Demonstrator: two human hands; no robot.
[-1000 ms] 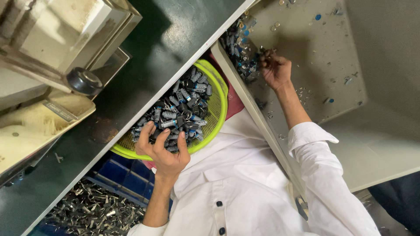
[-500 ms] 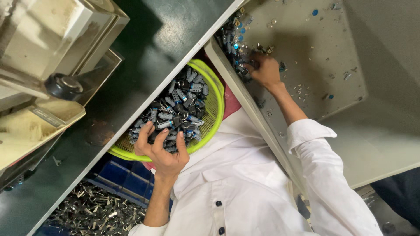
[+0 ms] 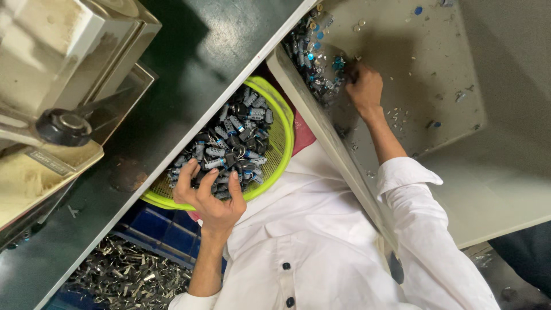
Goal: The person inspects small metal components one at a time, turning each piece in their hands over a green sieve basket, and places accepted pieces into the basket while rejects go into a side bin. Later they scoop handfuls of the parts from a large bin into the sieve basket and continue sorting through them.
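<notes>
The left hand [image 3: 202,198] digs spread, curled fingers into small grey parts [image 3: 232,146] heaped in the yellow-green basket [image 3: 284,123], while the right hand [image 3: 363,86], bunched with its grip hidden, sits in a similar pile [image 3: 313,63] on the grey tray [image 3: 436,74] to the right; the parts look hard, light and slippery, best scooped by the handful.

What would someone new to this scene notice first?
Probably the bright yellow-green basket in the middle, heaped with small grey metal parts, the left hand spread over them. Upper right, the right hand reaches into a pile of small parts on a grey tray. Lower left, metal scraps lie beside a blue crate.
</notes>
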